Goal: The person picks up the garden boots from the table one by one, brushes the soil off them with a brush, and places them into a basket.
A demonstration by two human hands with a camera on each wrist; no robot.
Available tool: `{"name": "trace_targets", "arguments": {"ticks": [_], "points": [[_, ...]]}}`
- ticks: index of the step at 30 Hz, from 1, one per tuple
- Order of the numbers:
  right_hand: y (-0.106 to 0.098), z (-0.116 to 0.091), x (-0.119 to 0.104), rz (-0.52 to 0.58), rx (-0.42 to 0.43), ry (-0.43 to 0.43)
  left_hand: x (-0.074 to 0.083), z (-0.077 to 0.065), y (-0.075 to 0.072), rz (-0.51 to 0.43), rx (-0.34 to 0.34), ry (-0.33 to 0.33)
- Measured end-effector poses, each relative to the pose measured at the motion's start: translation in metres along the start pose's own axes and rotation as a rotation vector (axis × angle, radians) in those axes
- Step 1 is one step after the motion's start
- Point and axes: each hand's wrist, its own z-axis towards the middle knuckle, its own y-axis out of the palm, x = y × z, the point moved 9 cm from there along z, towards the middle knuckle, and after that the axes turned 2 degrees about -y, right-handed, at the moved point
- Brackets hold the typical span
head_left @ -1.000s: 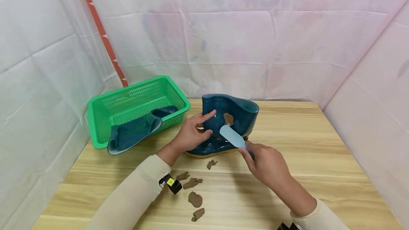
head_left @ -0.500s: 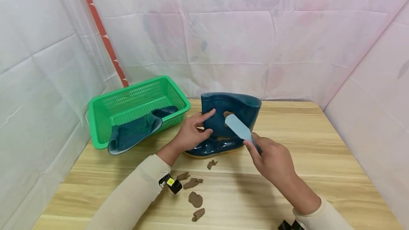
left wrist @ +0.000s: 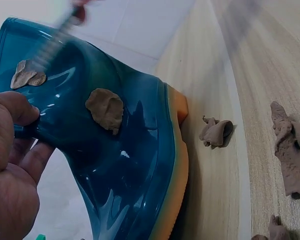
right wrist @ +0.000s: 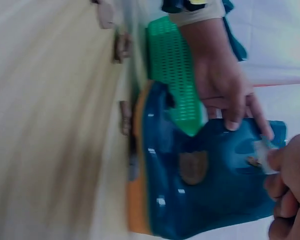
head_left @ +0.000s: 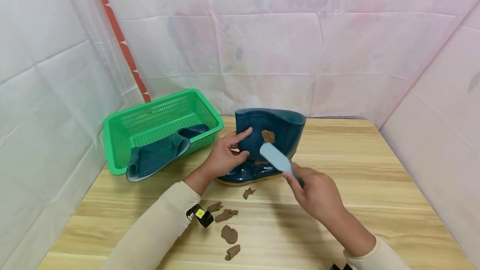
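Note:
A dark blue rubber boot (head_left: 279, 120) with a tan sole stands on the table. My left hand (head_left: 226, 155) holds the left side of its shaft. My right hand (head_left: 320, 191) grips the dark handle of a light-blue, round-ended brush (head_left: 275, 157), angled up toward the shaft. Just above the brush's tip, a brown mud-like patch (head_left: 268, 136) clings to the boot. The left wrist view shows a second patch (left wrist: 106, 110) lower on the boot, and the brush blurred over the upper one.
Several brown scraps lie on the table in front of the boot, including a flat piece (head_left: 229, 234) and a curled one (head_left: 232, 252). At the left, a green basket (head_left: 108, 145) has another blue boot (head_left: 157, 161) hanging over its rim.
The brush moved up and right over the upper brown patch, then back down and left, uncovering it. The boot's shaft shifted slightly and its opening widened. My left hand stayed in place.

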Motion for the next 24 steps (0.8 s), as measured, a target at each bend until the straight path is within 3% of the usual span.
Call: {"name": "trace_targets", "arguments": {"ticks": [2, 4, 11, 17, 19, 24], "points": [[-0.013, 0.004, -0.001, -0.011, 0.094, -0.031, 0.000, 0.000, 0.000, 0.001, -0.001, 0.002], [-0.017, 0.006, 0.001, -0.031, 0.132, -0.034, 0.001, 0.000, 0.001, -0.001, -0.002, 0.009], [0.012, 0.000, 0.009, -0.030, -0.073, 0.075, 0.003, -0.002, 0.003, -0.003, 0.004, 0.017], [0.016, -0.003, 0.005, -0.005, -0.103, 0.063, 0.001, -0.004, 0.000, 0.007, 0.017, -0.018], [0.010, -0.002, 0.002, 0.005, -0.066, 0.027, 0.003, -0.004, 0.000, 0.013, 0.015, -0.013], [-0.016, 0.004, -0.001, -0.005, 0.142, -0.045, 0.004, -0.004, 0.003, 0.010, -0.006, 0.006]]}}
